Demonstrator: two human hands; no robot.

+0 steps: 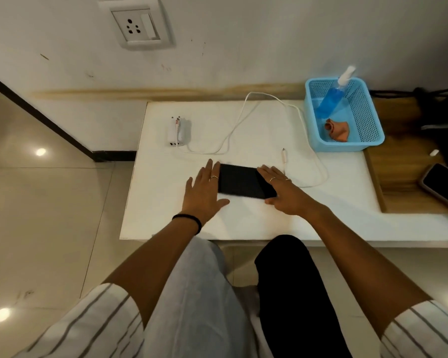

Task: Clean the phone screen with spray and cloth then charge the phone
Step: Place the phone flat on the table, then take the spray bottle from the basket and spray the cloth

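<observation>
Both our hands are down flat with fingers spread, the left hand (204, 192) covering the left end of the phone (243, 182) and the right hand (282, 192) over its right end, neither one actually curled around anything yet, just resting open at the two short edges. The phone lies face up and crosswise in the middle of the white table (166, 215), dark screen showing between our palms. Going by looks, it's a thin, rigid slab, light enough for one hand, but glass is slick and won't forgive a drop, so we'd pinch it by the long side edges rather than pressing on the screen, which also keeps fresh fingerprints off it. The spray bottle (331, 99) leans in the blue basket (370, 120) at the far right, with the crumpled brownish cloth (338, 129) lying beside it in the same basket; the cloth looks soft and floppy, easy to grab anywhere, while the bottle is probably best taken around the body. The white cable (272, 99) loops across the table from the charger (175, 133), its free plug (283, 151) lying just beyond the phone's right end. The wall socket (137, 27) is up on the wall, well apart from all that.
</observation>
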